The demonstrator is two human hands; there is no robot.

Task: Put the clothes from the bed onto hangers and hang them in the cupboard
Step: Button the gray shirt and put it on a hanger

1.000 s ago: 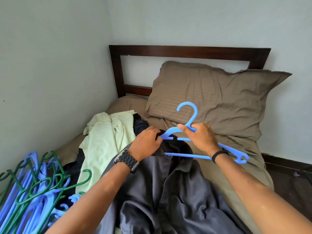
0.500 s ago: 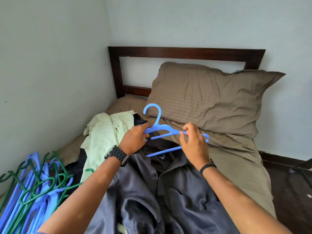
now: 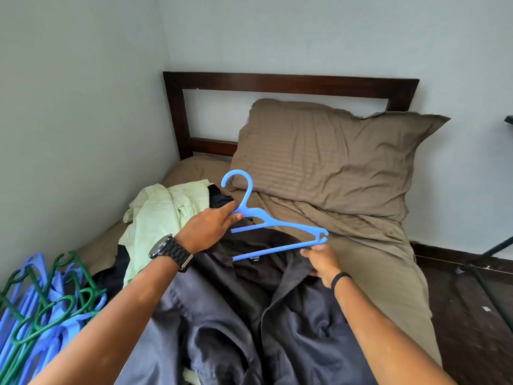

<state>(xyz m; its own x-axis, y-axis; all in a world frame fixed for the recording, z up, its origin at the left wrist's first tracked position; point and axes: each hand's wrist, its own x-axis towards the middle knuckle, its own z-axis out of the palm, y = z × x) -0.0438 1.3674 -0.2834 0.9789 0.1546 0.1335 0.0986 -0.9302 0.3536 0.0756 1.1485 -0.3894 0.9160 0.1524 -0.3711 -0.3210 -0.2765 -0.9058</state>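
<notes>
**Hanger poised at the collar of the grey shirt**

Thumb and fingers of the left hand (image 3: 211,227) pinch the blue hanger (image 3: 273,223) at the base of its hook, while the right hand (image 3: 322,262) curls round the right side of the collar of the dark grey shirt (image 3: 249,315), just under the hanger's right tip; whether those fingers also touch the lower bar is hard to tell. The shirt lies open, collar toward the pillow (image 3: 333,159), on the bed (image 3: 388,273), with its neck label showing beneath the bar. A pale green garment (image 3: 163,215) is heaped to its left, over something dark.

The step in hand looks like seating the hanger inside the shirt. Next, probably, the right tip goes into the right shoulder under the lifted collar, then the left shoulder is drawn over the other arm.

There is open sheet to the right of the shirt and toward the pillow for swinging the hanger. The wall (image 3: 69,134) hems the left side, where spare blue and green hangers (image 3: 41,307) are stacked. The cupboard is out of view.
</notes>
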